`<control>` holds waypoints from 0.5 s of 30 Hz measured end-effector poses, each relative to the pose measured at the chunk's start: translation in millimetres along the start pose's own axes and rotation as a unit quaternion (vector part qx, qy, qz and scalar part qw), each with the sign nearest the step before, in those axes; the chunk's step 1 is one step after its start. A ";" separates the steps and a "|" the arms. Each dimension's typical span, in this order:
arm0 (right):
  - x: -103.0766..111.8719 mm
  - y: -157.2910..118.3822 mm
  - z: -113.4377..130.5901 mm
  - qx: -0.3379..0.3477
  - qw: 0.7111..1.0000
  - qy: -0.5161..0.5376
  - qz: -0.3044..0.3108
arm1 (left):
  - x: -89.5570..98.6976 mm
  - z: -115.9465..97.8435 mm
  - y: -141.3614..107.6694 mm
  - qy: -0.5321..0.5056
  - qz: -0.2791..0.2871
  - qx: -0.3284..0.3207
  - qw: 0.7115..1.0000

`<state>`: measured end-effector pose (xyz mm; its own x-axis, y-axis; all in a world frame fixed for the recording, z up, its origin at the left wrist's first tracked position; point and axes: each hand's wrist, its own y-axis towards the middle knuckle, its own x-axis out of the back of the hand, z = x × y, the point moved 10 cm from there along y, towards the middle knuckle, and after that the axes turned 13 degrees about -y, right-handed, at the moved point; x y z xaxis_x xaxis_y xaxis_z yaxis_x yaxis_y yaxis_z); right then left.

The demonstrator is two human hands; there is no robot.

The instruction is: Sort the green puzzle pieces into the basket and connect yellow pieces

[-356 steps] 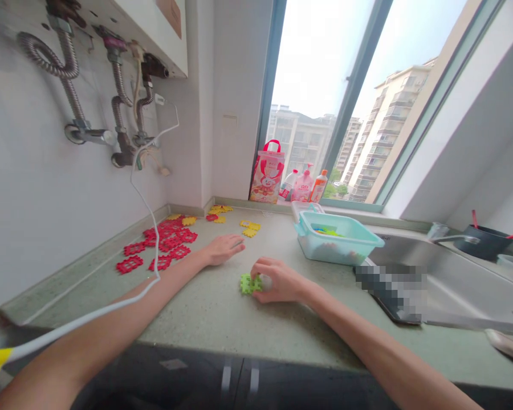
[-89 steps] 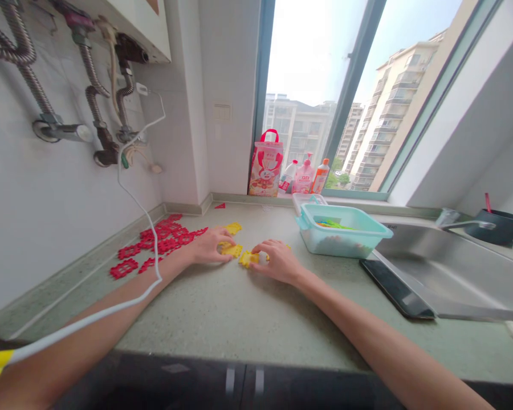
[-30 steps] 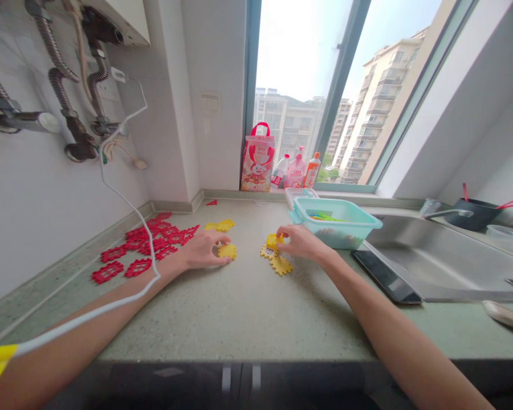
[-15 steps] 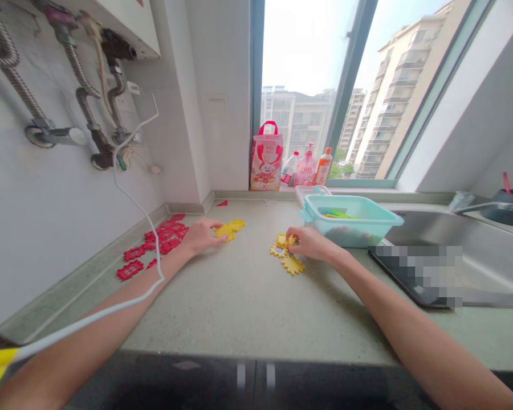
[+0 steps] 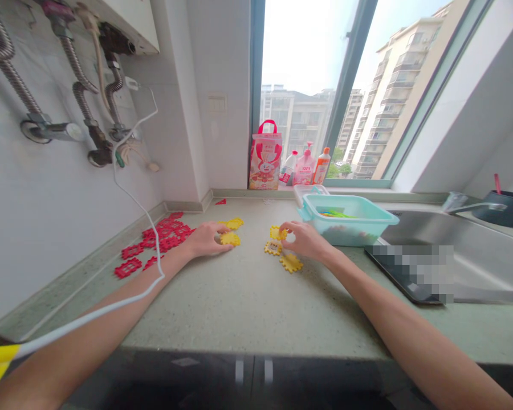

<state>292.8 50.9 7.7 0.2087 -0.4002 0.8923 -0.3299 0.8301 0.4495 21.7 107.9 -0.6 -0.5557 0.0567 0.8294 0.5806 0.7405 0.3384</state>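
My left hand [image 5: 207,240] is closed on a yellow toothed building tile [image 5: 231,239] between thumb and fingers, low over the counter. Just behind it lies another yellow tile [image 5: 236,222]. My right hand [image 5: 303,240] pinches a yellow frame-shaped tile [image 5: 277,232] by its right edge. In front of that hand rest a yellow tile with a pale printed centre [image 5: 273,247] and a plain yellow tile [image 5: 291,263]. Left of my left hand spreads a group of red toothed tiles [image 5: 165,230], partly hidden by my forearm.
A turquoise tub [image 5: 346,228] with coloured pieces stands beside the sink [image 5: 487,250]. A dark tray [image 5: 393,273] overlaps the sink's edge. A white cable [image 5: 132,196] hangs across my left forearm. Bottles [image 5: 304,168] and a pink bag [image 5: 265,162] line the windowsill.
The tile in my left hand has come forward, apart from the yellow one behind it. My right hand has shifted slightly left with its frame-shaped tile. The view has moved a little.
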 end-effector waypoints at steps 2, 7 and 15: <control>2.9 0.6 2.9 0.003 0.999 0.035 -0.017 | -6.9 -10.3 -1.0 -0.033 0.022 -0.032 0.999; 6.8 0.2 30.4 0.060 0.981 0.178 -0.040 | -24.8 -37.9 -3.9 -0.104 0.052 -0.064 0.991; -4.7 -6.2 88.2 0.135 0.971 0.195 0.006 | -41.8 -59.6 -7.0 -0.145 0.035 -0.081 0.985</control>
<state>212.6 13.4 4.4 0.5192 -0.1686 0.8378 -0.5538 0.6803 0.4801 76.3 60.4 -11.2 -0.6442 0.3106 0.6989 0.6978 0.6128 0.3709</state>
